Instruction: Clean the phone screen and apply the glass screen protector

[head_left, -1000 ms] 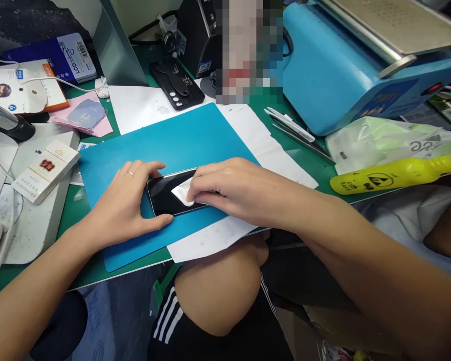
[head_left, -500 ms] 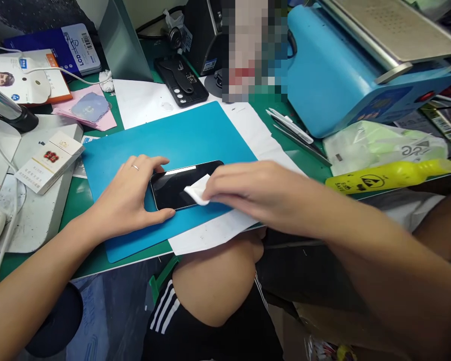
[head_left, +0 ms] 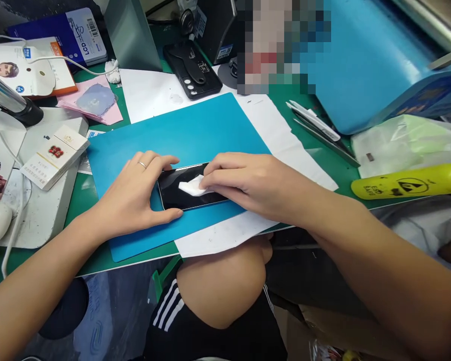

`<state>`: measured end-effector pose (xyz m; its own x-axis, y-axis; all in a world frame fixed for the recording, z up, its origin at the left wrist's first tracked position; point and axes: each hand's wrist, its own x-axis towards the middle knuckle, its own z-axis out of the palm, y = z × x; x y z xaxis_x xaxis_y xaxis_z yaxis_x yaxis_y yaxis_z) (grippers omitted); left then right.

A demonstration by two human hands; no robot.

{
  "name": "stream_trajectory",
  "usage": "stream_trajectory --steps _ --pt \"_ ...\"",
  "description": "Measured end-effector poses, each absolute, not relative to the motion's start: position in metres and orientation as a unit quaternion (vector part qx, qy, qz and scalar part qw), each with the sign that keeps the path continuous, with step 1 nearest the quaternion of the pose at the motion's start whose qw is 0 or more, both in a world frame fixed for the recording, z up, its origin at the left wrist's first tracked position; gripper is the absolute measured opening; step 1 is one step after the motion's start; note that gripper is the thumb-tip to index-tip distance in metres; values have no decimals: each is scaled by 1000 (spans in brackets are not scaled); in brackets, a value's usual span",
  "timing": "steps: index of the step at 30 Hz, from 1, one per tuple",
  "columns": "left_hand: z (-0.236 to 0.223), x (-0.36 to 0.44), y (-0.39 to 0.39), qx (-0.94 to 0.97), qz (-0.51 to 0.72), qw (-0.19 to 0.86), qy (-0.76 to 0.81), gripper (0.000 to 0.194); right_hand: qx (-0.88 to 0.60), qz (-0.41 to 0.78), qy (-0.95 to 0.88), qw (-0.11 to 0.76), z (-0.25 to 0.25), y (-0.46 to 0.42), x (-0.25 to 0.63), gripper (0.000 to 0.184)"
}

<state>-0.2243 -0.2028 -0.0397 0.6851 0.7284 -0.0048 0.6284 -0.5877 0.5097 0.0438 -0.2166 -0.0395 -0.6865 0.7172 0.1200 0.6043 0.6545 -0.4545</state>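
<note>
A smartphone (head_left: pixel 172 194) with a black screen lies face up on the blue mat (head_left: pixel 206 128). My left hand (head_left: pixel 133 193), with a ring on one finger, grips its left end, thumb on the near edge and fingers at the far edge. A folded white wipe (head_left: pixel 191 187) is pinched in the fingers of my right hand (head_left: pixel 250 180) and pressed onto the middle of the screen. That hand covers the phone's right end.
Behind the mat lies a black phone case (head_left: pixel 191 70). A cigarette box (head_left: pixel 56 158) rests at left. To the right are pens or tools (head_left: pixel 317 125), a yellow bottle (head_left: pixel 409 181), a plastic bag (head_left: pixel 406 140) and a blue machine (head_left: pixel 361 65). White paper (head_left: pixel 218 235) sticks out under the mat.
The wipe was tilted up at the screen and now lies flatter against it, slightly further left on the phone. My left hand keeps its grip. The whole view has shifted a little.
</note>
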Motion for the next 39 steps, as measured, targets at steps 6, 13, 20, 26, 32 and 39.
stream_trajectory --steps 6,13,20,26,32,39 --pt "-39 -224 -201 881 103 249 389 76 -356 183 -913 80 -33 -215 38 24" --pt "-39 -224 -201 883 102 235 393 76 -370 154 -916 32 -34 -216 35 14" --pt "-39 -223 -200 885 112 232 388 79 -399 171 -900 35 -31 -205 38 15" --pt "-41 -225 -201 871 129 260 396 95 -385 178 -905 21 -30 -207 31 19" --pt "-42 -226 -201 866 133 270 400 102 -379 192 -905 -4 -28 -205 22 18" --pt "-40 -224 -202 852 141 294 410 116 -385 175 -906 -16 -29 -202 18 23"
